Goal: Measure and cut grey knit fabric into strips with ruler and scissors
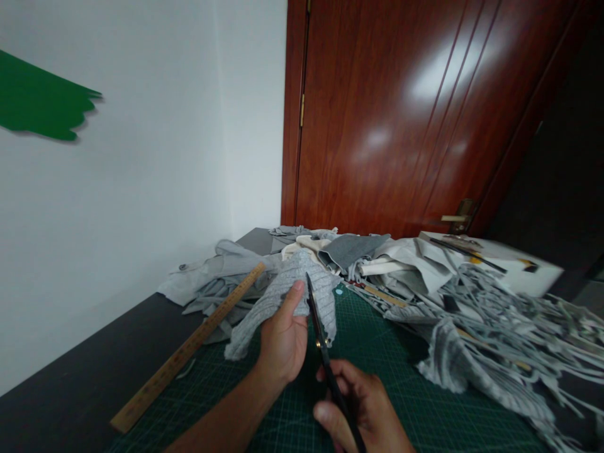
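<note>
The white rectangular box (542, 277) at right rear (inside hidden) has a thin black rod (472, 255) on top. Tangled grey fabric strips (500, 302) crowd before it; a brown wooden ruler (189, 349) lies at left. Above the green gridded mat (415, 402), the left hand (285, 346) holds ribbed light-grey knit cloth (283, 289); the right hand (363, 402) grips black scissors (326, 358), blades at the cloth.

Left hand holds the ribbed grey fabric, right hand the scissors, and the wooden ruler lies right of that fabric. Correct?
No: the head view shows the wooden ruler lying left of the ribbed grey fabric. The left hand holds that fabric, the right hand the scissors.
</note>
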A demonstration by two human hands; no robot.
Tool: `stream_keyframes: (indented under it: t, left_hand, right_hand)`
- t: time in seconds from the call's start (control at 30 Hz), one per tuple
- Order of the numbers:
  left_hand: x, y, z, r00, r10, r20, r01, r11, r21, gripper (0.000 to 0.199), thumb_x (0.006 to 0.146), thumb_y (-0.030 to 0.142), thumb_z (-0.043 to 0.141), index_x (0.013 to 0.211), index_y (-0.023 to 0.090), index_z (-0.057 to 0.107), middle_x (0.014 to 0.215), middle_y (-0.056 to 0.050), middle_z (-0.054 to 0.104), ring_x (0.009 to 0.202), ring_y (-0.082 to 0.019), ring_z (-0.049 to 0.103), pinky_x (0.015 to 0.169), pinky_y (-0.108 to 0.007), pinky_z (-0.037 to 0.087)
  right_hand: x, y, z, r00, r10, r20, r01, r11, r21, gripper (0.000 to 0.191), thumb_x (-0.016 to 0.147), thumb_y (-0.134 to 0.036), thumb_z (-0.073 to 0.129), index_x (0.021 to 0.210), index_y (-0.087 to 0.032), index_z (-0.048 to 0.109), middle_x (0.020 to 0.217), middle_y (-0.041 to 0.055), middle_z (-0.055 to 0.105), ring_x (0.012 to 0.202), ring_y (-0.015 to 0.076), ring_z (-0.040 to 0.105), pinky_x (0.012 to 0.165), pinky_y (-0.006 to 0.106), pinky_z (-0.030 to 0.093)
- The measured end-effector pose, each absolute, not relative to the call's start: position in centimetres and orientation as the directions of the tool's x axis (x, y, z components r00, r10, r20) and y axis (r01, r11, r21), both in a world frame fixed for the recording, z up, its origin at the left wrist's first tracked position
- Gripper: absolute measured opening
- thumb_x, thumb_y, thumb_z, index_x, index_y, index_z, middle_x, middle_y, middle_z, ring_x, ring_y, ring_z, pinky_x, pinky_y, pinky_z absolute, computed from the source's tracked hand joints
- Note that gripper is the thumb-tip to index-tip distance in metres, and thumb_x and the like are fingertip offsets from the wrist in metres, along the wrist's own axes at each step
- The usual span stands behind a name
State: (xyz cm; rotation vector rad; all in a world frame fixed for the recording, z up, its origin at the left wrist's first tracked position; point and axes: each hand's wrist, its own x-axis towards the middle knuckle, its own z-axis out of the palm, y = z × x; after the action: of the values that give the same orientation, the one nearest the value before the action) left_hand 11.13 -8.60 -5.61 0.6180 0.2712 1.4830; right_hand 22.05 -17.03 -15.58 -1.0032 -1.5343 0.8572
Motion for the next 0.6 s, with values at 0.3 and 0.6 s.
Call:
stream_keyframes:
  t: [0.3,0.6]
  left_hand:
    - [11.2,-9.1,-5.9,0.178,0.961,0.214,-0.818,0.024,0.574,0.054,0.078,0.030,0.089,0.127,0.019,0.071,0.126,-0.009,0.077,0.126,-0.035,0.067,0.106,-0.045,0.052]
    - [11.2,-9.6,-6.5,0.350,0.916,0.196,-0.705,0.120,0.699,0.035,0.077,0.038,0.087,0.102,0.016,0.075,0.098,-0.009,0.081,0.093,-0.036,0.077,0.068,-0.040,0.060]
  right_hand:
    - [22.2,-17.4,-15.4,-0.084,0.934,0.348,0.032,0.351,-0.936,0.057,0.083,-0.066,0.076,0.111,-0.018,0.062,0.061,-0.0053,0.054,0.043,0.0076,0.041,0.039,0.016,0.034]
    - [22.2,-17.2,-15.3,-0.070,0.908,0.412,-0.122,0.402,-0.907,0.051,0.085,-0.061,0.078,0.110,-0.020,0.062,0.065,-0.0071,0.050,0.044,0.0059,0.038,0.041,0.016,0.041]
